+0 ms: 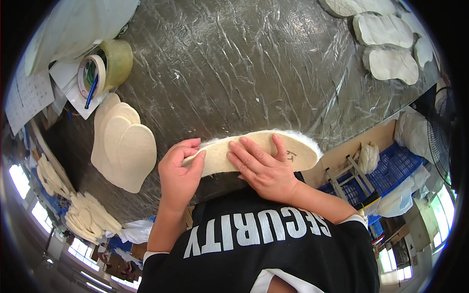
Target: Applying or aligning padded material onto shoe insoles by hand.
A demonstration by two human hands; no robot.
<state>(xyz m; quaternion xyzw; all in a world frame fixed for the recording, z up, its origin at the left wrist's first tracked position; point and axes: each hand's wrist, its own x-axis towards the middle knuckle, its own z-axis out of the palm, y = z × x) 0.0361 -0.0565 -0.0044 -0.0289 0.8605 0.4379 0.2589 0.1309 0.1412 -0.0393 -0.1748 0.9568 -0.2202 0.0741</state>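
Note:
A cream insole (303,154) with white fluffy pile along its far edge lies lengthwise at the near edge of the table, its smooth side up. Dark handwriting marks its right end. My left hand (181,163) pinches the insole's left end between thumb and fingers. Flat on its middle rests my right hand (264,166), fingers spread and pressing down. To the left of my left hand lies a fanned stack of cream felt insoles (137,151), several overlapping. What is under the held insole is hidden.
Wrinkled clear plastic covers the dark table (220,63). Tape rolls (117,63) and a blue pen (91,92) lie at the far left, near papers. Several white fluffy pieces (393,65) lie at the far right. Beyond the right edge stand a blue crate (393,168) and a black fan (443,132).

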